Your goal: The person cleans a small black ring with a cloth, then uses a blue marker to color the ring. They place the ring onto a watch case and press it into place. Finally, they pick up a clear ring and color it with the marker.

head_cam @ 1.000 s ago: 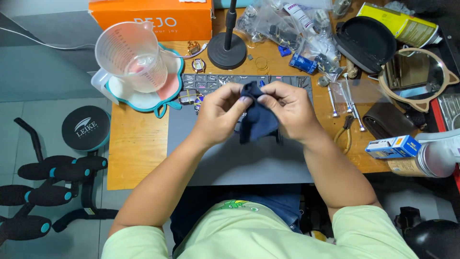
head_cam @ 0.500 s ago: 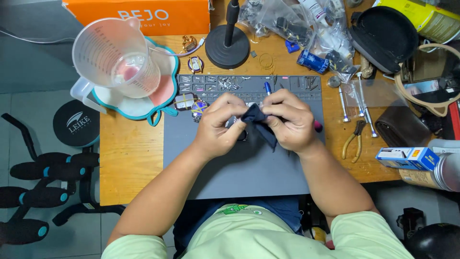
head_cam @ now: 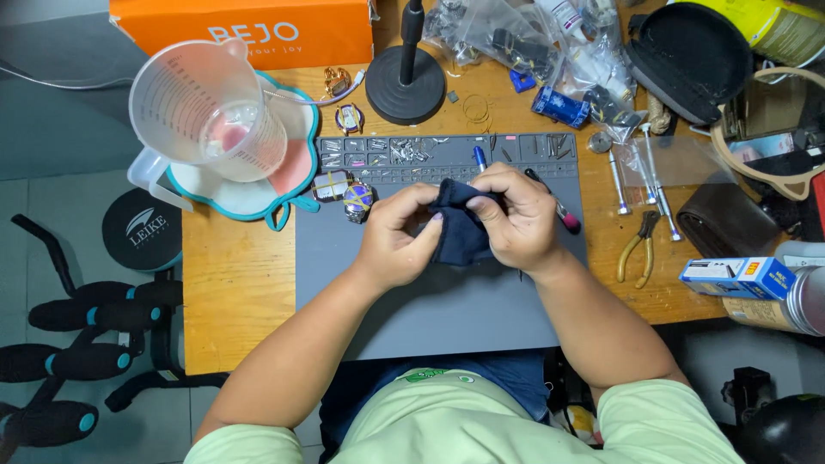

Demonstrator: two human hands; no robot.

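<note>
A person in a pale green shirt is sitting at a cluttered wooden desk [head_cam: 232, 292], both hands working over a grey mat [head_cam: 447, 318]. The left hand [head_cam: 397, 236] and right hand [head_cam: 516, 219] are pinching a dark blue cloth [head_cam: 460, 232] between them, fingers closed on its folds, thumbs pressing in from either side; the cloth is bunching up just above the mat's middle, w/ whatever is wrapped inside it hidden from view. A pink-tipped tool [head_cam: 563, 215] is poking out past the right hand, touching the mat.

At the mat's upper edge, small metal parts are lying in a row of shallow compartments [head_cam: 412, 150]. Two watch cases [head_cam: 344, 189] are sitting just left of the left hand. Further left, a clear measuring jug [head_cam: 206, 116] is standing on a teal-rimmed tray [head_cam: 249, 198], w/ an orange box [head_cam: 258, 30] behind it. A black round stand base [head_cam: 406, 86] is sitting behind the mat, near plastic bags [head_cam: 516, 43] of bits. To the right of the mat, yellow-handled pliers [head_cam: 638, 249] and screwdrivers [head_cam: 649, 176] are lying on the wood, well apart from the hands. A black case [head_cam: 687, 56] is lying open at upper right.
</note>
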